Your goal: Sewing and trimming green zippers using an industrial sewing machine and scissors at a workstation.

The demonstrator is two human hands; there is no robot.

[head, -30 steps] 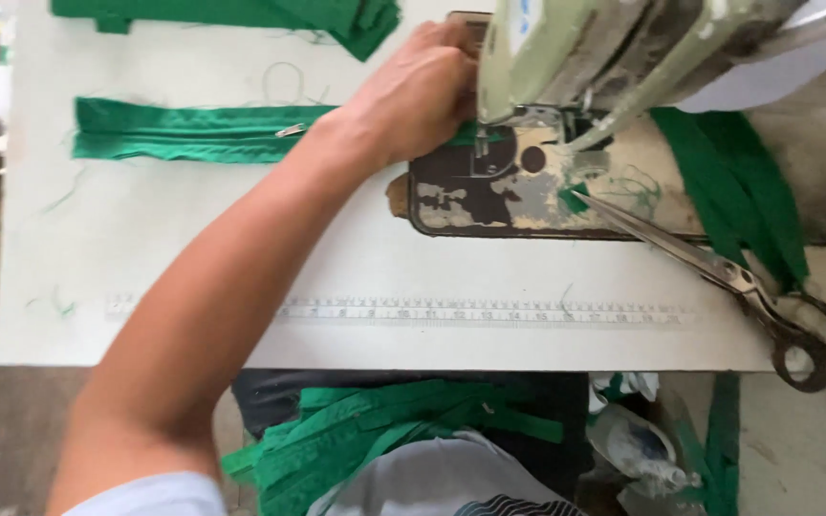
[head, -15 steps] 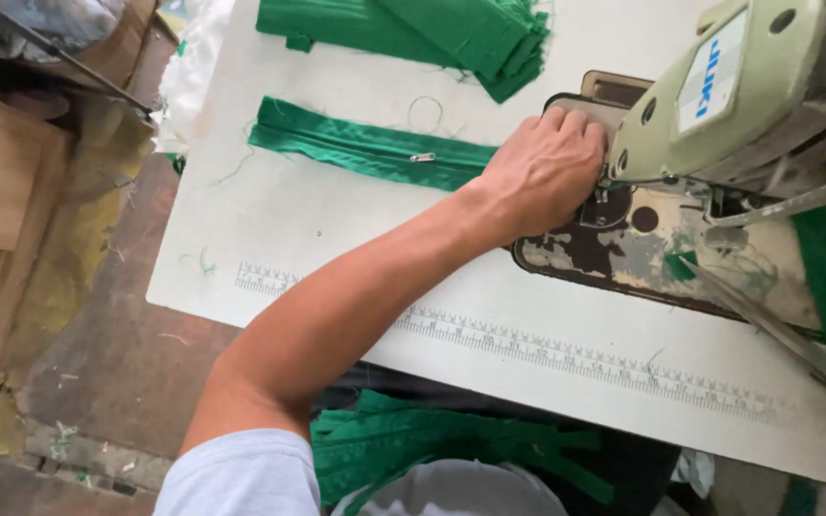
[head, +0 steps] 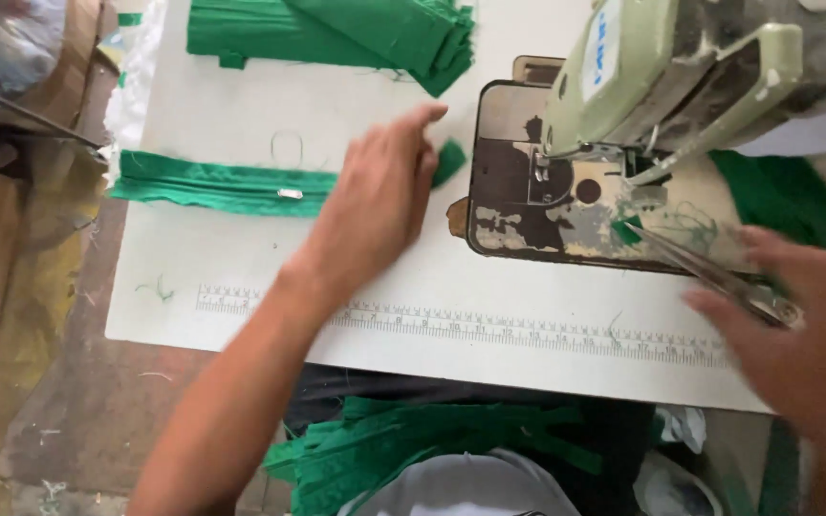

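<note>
At the far left of the white desk [head: 241, 277] lies a long green zipper strip [head: 222, 182], flat, its small metal slider near the right end. Above it, at the desk's top edge, sits a stack of folded green fabric [head: 336, 29]. A ruler scale [head: 489, 330] runs along the desk's near edge.

The left hand [head: 380, 196] is over the middle of the desk, palm down, its fingers [head: 423, 119] stretched out and slightly spread, gripping nothing. It lies just beside the right end of the zipper strip, whose green tip [head: 449, 158] shows past the fingers; whether the hand presses on it I cannot tell.

Next comes the dark, worn metal plate [head: 528, 220] of the pale green sewing machine [head: 681, 76], whose head hangs over it. A pair of scissors [head: 719, 277] lies slanting off the plate's right side. The right hand [head: 805, 334], blurred, is loosely curled with its fingers touching the scissors' handle end; a firm grip cannot be made out. Green cloth [head: 791, 196] lies behind it, and more green strips [head: 413, 449] pile on the lap below.
</note>
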